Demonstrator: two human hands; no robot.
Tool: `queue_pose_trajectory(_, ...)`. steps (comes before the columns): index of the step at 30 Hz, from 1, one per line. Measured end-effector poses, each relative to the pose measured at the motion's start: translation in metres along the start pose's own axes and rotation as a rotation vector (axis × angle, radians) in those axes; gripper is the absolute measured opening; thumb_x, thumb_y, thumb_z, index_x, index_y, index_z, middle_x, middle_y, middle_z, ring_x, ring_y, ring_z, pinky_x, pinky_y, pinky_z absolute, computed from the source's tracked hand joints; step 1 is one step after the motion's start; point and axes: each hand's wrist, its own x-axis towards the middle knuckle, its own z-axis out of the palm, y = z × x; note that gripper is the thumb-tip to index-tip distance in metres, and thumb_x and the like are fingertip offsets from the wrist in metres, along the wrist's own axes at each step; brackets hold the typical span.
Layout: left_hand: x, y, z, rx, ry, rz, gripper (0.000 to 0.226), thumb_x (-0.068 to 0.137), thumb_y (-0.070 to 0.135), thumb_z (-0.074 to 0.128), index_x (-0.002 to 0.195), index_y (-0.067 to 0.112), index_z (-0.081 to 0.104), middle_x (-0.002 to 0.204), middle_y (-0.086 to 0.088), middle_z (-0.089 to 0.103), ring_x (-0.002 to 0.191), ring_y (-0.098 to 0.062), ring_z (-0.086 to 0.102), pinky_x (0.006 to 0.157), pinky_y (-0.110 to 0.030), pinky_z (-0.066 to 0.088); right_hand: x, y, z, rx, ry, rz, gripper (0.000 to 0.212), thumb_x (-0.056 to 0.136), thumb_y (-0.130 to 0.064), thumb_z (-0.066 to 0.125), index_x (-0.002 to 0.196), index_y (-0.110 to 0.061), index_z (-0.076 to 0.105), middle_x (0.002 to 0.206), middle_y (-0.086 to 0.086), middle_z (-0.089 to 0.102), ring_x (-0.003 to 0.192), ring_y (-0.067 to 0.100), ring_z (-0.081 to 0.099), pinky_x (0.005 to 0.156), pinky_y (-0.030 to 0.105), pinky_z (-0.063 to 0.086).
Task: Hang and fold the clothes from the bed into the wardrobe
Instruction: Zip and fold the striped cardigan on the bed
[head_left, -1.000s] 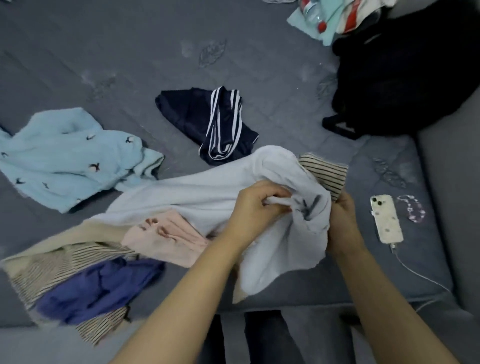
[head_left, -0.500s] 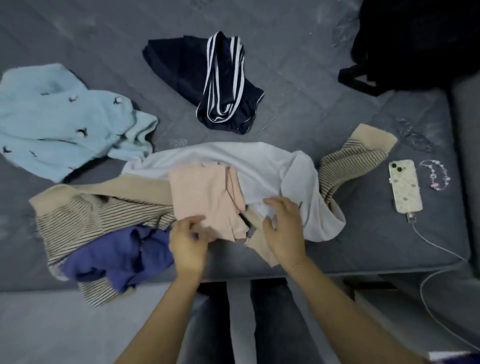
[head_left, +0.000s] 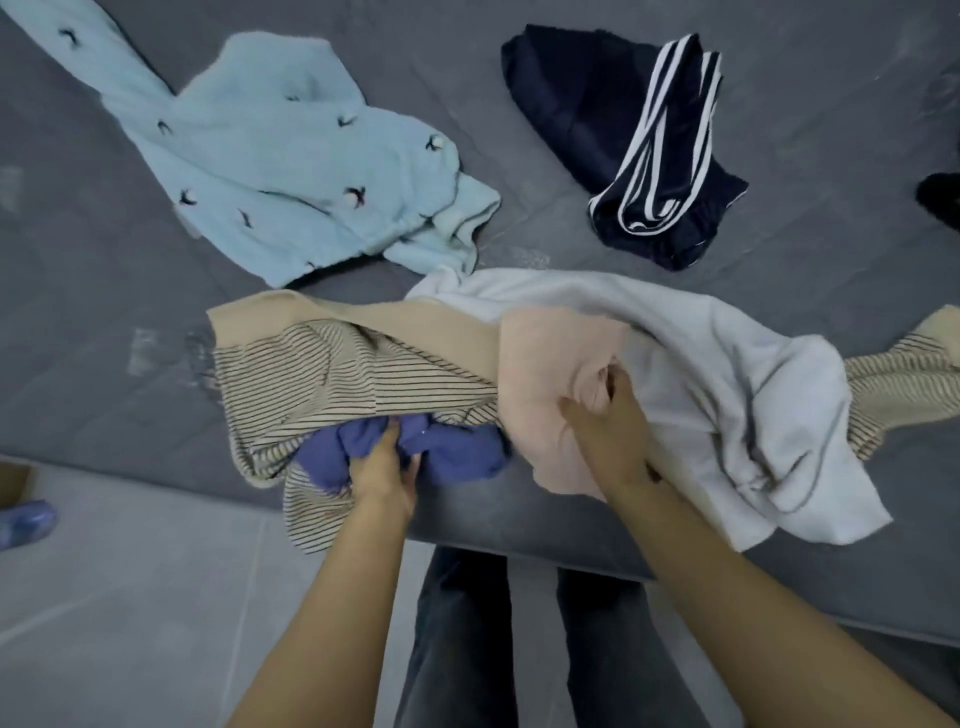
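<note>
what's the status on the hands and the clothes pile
Left hand grips the crumpled purple-blue garment. Right hand grips the pale pink cloth. Both sit tangled on the beige striped top; white garment overlaps alongside.

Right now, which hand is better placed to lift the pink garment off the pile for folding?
The right hand: its grip is already curled into the pink garment, which lies on top of the white garment. The left hand is busy, its grip closed on the purple garment.

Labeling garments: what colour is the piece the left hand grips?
Purple-blue garment, gripped by the left hand; head view.
</note>
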Motion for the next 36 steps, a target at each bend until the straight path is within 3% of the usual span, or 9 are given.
queue_pose_trajectory(3,-0.031,0.019,-0.004,-0.051,-0.112,-0.120,0.028,0.093,0.009,0.063,0.120,0.007,0.062,0.106,-0.006,0.069,0.081,-0.013,0.067,0.054,-0.020,0.057,-0.029,-0.038,0.027,0.154,-0.113,-0.104,0.049,0.088,-0.014,0.069,0.127,-0.036,0.050,0.120,-0.034,0.051,0.112,-0.004,0.053,0.099,0.021,0.039)
queue_pose_trajectory(9,-0.090,0.133,0.007,0.079,-0.394,0.104,0.015,0.090,0.012,0.065,0.103,0.007,0.069,0.080,-0.001,0.075,0.071,-0.011,0.071,0.052,-0.019,0.053,-0.043,-0.157,0.076,0.445,-0.353,-0.116,0.043,0.086,-0.005,0.069,0.128,-0.012,0.060,0.118,0.005,0.070,0.107,0.022,0.067,0.090,0.038,0.056)
queue_pose_trajectory(12,-0.085,0.215,0.045,0.084,-0.546,0.348,0.019,0.092,0.010,0.064,0.110,0.006,0.067,0.087,0.000,0.075,0.077,-0.010,0.071,0.060,-0.020,0.055,-0.027,-0.225,0.105,0.568,-0.489,-0.160,0.040,0.090,-0.002,0.064,0.129,-0.007,0.057,0.119,0.014,0.068,0.103,0.029,0.068,0.083,0.041,0.057)
queue_pose_trajectory(17,-0.043,0.277,0.102,0.177,-0.689,0.392,0.023,0.096,0.009,0.058,0.115,0.022,0.054,0.115,-0.001,0.064,0.096,-0.009,0.063,0.084,-0.025,0.049,0.027,-0.280,0.144,0.499,-0.413,-0.104,0.052,0.096,0.002,0.052,0.145,-0.003,0.036,0.127,0.014,0.054,0.105,0.019,0.056,0.095,0.030,0.049)
queue_pose_trajectory(21,-0.011,0.225,0.103,0.568,-0.646,0.381,0.026,0.093,0.012,0.063,0.114,0.023,0.052,0.103,0.007,0.062,0.088,-0.004,0.059,0.077,-0.023,0.046,0.046,-0.235,0.133,0.269,-0.382,-0.073,0.040,0.097,-0.009,0.054,0.137,-0.010,0.049,0.118,0.004,0.055,0.103,0.013,0.053,0.087,0.021,0.045)
queue_pose_trajectory(25,0.006,0.141,0.107,1.067,-0.715,0.601,0.042,0.089,0.005,0.068,0.129,0.004,0.055,0.128,-0.014,0.058,0.117,-0.022,0.055,0.098,-0.028,0.042,0.057,-0.152,0.069,-0.041,-0.200,-0.192,0.033,0.093,-0.001,0.056,0.126,-0.005,0.059,0.120,0.008,0.061,0.105,0.013,0.052,0.073,0.008,0.042)
queue_pose_trajectory(29,0.017,0.073,0.150,1.650,-0.832,1.046,0.069,0.087,0.030,0.071,0.146,0.016,0.039,0.150,-0.009,0.038,0.140,-0.025,0.032,0.115,-0.038,0.022,0.094,-0.077,-0.017,-0.642,0.061,-0.302,0.047,0.090,-0.012,0.063,0.132,0.002,0.051,0.134,0.022,0.052,0.122,0.034,0.049,0.099,0.035,0.034)
queue_pose_trajectory(32,0.031,0.033,0.176,2.088,-0.743,1.055,0.080,0.088,0.050,0.062,0.153,0.029,0.020,0.158,-0.002,0.023,0.148,-0.020,0.015,0.116,-0.055,-0.005,0.116,-0.038,-0.064,-0.943,0.061,-0.206,0.071,0.090,-0.035,0.063,0.149,-0.010,0.031,0.146,0.016,0.044,0.131,0.035,0.042,0.110,0.046,0.024)
queue_pose_trajectory(36,0.029,0.008,0.165,2.006,-0.764,1.305,0.034,0.094,0.034,0.057,0.124,0.017,0.058,0.122,-0.006,0.059,0.117,-0.027,0.051,0.096,-0.039,0.031,0.107,-0.001,-0.081,-0.857,-0.067,-0.236,0.033,0.099,-0.025,0.053,0.124,-0.005,0.056,0.114,0.019,0.064,0.103,0.037,0.059,0.083,0.037,0.040)
